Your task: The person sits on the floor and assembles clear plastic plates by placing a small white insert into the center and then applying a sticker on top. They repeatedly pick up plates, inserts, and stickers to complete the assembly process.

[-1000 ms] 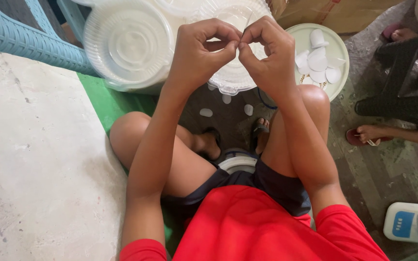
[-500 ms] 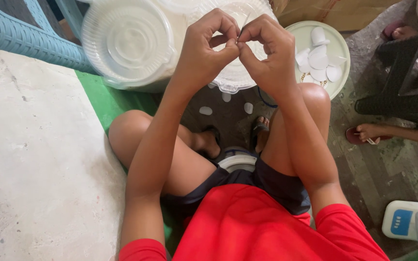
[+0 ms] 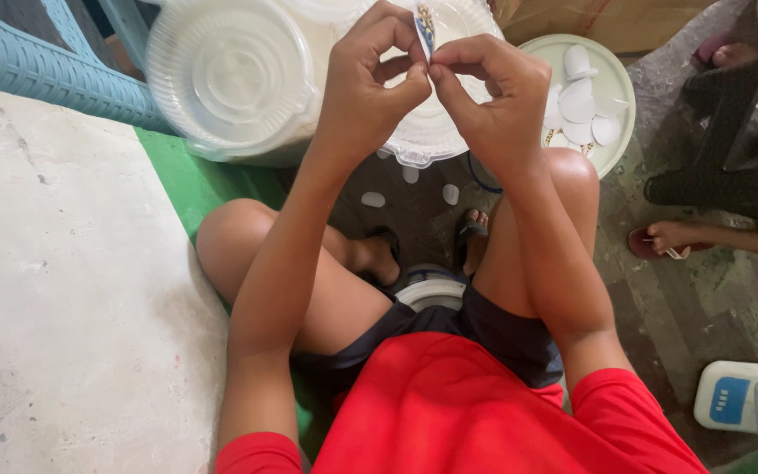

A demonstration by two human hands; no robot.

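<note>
Since the earlier frames, our two hands have drawn closer to the camera and sit higher in view, with the small piece between them now standing up above the fingertips instead of being hidden behind them.

Our left hand (image 3: 370, 83) pinches the small flat sticker (image 3: 425, 26) between thumb and forefinger, the other fingers curled in loosely. Our right hand (image 3: 493, 96) meets it fingertip to fingertip, thumb and forefinger closed on the same piece from the other side. The sticker is a thin, narrow slip, pale with dark and yellowish marks on it; its print is too small to make out. It stands nearly upright, just above where the two thumbs touch.

Directly behind the fingers lies a stack of clear plastic lids (image 3: 230, 75), round and ribbed, spreading to the left of our left hand, with another clear lid edge showing just under both hands. To the right of our right hand sits a pale round tray (image 3: 620, 105) holding several white oval backing pieces (image 3: 579, 105). Below the fingers, more white ovals (image 3: 373, 199) lie scattered on the dark floor between our knees. Farther left is a blue woven plastic chair (image 3: 37, 70), and beyond the tray a brown cardboard box (image 3: 607, 16). Far off to the lower right stands a white device with a blue panel (image 3: 734, 395). Another person's foot in a sandal (image 3: 673, 239) rests to the right.
</note>
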